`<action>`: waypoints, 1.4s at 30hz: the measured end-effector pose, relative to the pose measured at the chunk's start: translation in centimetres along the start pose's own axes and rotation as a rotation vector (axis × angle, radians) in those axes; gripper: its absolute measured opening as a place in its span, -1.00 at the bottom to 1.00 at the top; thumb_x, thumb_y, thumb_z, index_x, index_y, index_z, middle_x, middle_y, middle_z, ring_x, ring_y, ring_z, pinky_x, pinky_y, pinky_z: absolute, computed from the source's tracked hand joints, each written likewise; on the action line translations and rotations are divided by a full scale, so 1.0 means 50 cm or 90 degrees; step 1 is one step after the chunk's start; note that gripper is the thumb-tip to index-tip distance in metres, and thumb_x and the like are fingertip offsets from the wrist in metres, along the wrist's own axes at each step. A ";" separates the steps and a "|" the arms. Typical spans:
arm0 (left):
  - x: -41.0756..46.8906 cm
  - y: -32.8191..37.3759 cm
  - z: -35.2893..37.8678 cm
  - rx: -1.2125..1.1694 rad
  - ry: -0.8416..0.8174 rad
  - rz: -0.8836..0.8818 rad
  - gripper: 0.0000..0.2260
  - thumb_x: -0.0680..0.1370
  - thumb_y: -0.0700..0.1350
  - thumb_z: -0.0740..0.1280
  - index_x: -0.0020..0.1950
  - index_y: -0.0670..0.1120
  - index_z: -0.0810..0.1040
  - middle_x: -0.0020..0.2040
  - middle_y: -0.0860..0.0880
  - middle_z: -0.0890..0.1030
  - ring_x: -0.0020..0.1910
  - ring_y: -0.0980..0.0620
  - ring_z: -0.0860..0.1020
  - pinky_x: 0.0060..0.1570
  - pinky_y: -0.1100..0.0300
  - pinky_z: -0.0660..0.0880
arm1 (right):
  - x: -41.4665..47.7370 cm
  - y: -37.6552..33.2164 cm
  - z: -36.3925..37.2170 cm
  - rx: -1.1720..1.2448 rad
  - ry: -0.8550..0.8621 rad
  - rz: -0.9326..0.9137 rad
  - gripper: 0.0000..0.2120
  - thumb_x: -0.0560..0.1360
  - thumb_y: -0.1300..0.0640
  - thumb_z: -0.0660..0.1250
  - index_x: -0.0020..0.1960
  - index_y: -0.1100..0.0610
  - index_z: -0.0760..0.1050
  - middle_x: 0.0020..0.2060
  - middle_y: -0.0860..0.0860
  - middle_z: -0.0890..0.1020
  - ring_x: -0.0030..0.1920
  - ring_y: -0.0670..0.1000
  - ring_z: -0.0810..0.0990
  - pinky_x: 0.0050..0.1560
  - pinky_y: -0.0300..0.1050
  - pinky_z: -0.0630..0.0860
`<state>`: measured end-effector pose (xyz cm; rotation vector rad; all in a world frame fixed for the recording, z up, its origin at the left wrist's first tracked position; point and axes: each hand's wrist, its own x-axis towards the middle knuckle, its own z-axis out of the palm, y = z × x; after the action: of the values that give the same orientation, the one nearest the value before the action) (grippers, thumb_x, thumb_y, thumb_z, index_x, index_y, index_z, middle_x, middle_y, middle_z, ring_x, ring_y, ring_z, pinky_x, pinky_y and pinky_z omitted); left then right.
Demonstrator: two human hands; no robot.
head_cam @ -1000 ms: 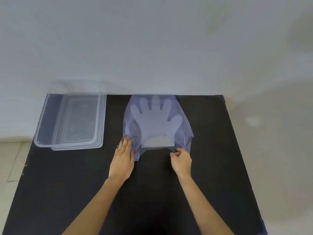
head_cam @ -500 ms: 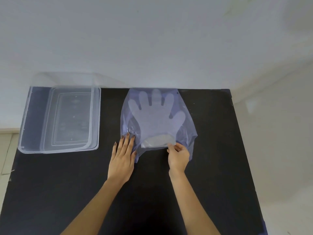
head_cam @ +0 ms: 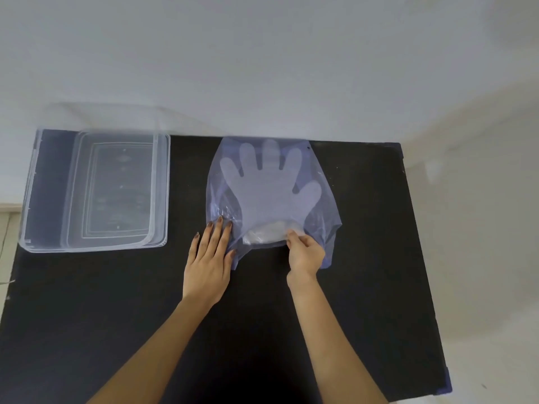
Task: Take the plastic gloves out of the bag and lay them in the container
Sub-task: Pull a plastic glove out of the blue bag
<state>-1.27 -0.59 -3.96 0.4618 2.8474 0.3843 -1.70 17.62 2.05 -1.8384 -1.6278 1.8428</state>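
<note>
Head view: left hand (head_cam: pixel 207 259) flat, pinning the bag (head_cam: pixel 319 211) at twelve o'clock; right hand (head_cam: pixel 306 252) pinches the plastic gloves (head_cam: pixel 268 188) inside, a grip likely to drag bag along, container (head_cam: pixel 96 243) at ten.

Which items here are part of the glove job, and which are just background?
In the job:
bag, pinned by left hand
gloves, inside bag; right hand pinches at its mouth
container, holds no gloves yet

Not in the job:
table
wall
</note>
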 end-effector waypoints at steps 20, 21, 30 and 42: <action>-0.002 0.001 0.001 0.021 -0.004 0.012 -0.48 0.63 0.04 -0.16 0.57 -0.04 -0.17 0.59 -0.05 -0.10 0.56 -0.02 -0.12 0.51 -0.08 0.01 | -0.054 0.020 -0.049 0.224 -0.114 0.100 -0.75 0.46 0.38 0.40 0.13 0.30 0.56 0.04 0.16 0.68 -0.01 0.08 0.70 -0.14 -0.12 0.67; -0.002 0.001 0.001 0.023 -0.001 0.013 -0.48 0.63 0.04 -0.16 0.57 -0.05 -0.17 0.59 -0.05 -0.10 0.56 -0.02 -0.12 0.51 -0.08 0.01 | -0.061 0.023 -0.060 0.225 -0.113 0.105 -0.73 0.45 0.39 0.41 0.15 0.31 0.56 0.03 0.17 0.69 0.00 0.09 0.70 -0.15 -0.13 0.68; -0.002 0.002 0.000 0.044 0.009 0.017 -0.47 0.62 0.08 -0.23 0.57 -0.04 -0.19 0.59 -0.04 -0.13 0.56 -0.02 -0.13 0.52 -0.05 -0.05 | -0.116 0.026 -0.156 0.203 -0.136 0.082 -0.77 0.45 0.35 0.43 0.11 0.27 0.60 -0.04 0.15 0.72 -0.09 0.03 0.74 -0.16 -0.14 0.67; -0.056 0.071 -0.087 -0.171 0.105 0.063 -0.46 0.61 -0.14 0.16 0.56 -0.05 0.07 0.58 -0.03 0.05 0.56 0.03 0.00 0.50 0.04 0.04 | -0.172 0.003 -0.252 0.182 -0.200 0.006 -0.73 0.45 0.29 0.44 0.15 0.18 0.60 0.01 0.10 0.70 0.01 0.05 0.72 -0.11 -0.12 0.67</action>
<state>1.11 0.75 1.68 0.5388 2.8742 0.8474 10.32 19.19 11.31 -1.5014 -1.3392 2.3217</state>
